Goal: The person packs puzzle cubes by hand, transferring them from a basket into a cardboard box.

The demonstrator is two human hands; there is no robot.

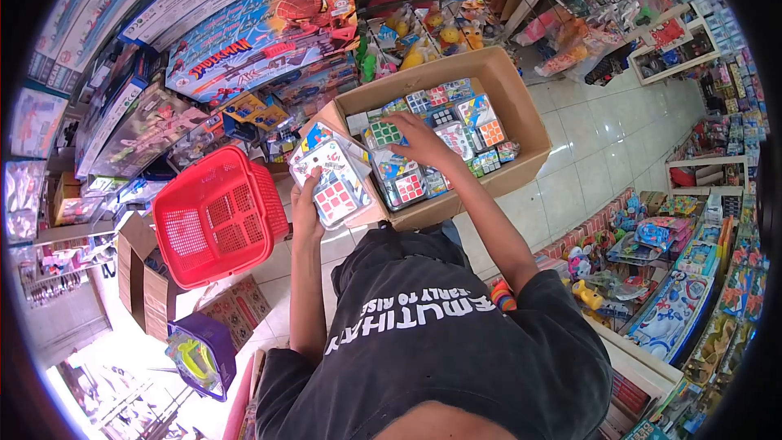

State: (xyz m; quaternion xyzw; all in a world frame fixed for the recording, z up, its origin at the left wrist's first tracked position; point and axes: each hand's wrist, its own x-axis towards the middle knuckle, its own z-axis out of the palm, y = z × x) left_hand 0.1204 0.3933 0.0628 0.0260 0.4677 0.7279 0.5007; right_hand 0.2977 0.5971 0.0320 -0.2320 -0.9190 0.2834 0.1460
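Over the left edge of a cardboard box (528, 134), my left hand (306, 208) holds a clear blister pack (334, 197) with a red-and-white puzzle cube. Its fingers are wrapped round the pack's left side. Inside the box, my right hand (423, 143) rests on the packs, its fingertips at a pack with a green-faced cube (384, 134). Around it lie several more packed cubes, among them an orange-faced one (491, 132) on the right and a red-faced one (410, 187) near the front.
A red plastic basket (213, 273) stands left of the box. Below it are an open carton (142, 277) and a purple container (213, 350). Boxed toys (261, 33) line the back left. Shelves of toys (668, 277) stand on the right, beyond the tiled floor (582, 147).
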